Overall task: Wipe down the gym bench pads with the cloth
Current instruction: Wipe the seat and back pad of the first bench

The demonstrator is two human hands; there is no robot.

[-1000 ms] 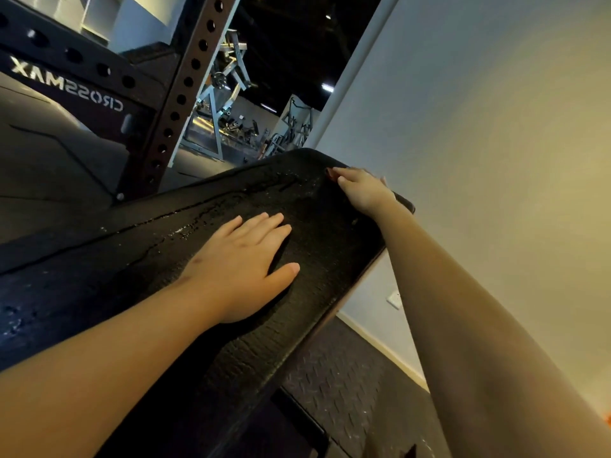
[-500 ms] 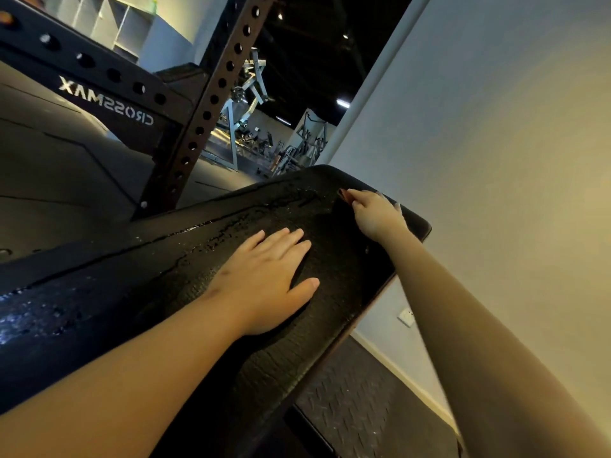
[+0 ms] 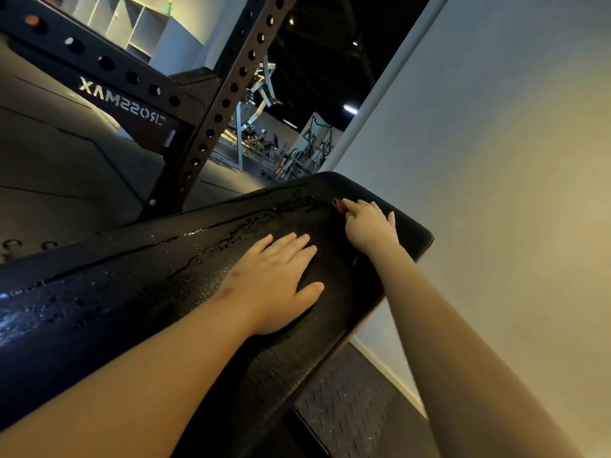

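Fingers of the left hand point(image 3: 274, 282) lie straight and close together, flat on the wet cracked black vinyl bench pad point(image 3: 132, 292). Fingers of the right hand point(image 3: 368, 226) curl at the pad's far end over a small reddish-brown scrap point(image 3: 338, 204), possibly the cloth; I cannot tell whether they grip it.

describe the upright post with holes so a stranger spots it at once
Find the long black cracked bench pad. Behind its far edge a dark brown steel post rises to the top, one row of round holes along it. Unlike the dark holed crossbeam meeting it, it bears no lettering.
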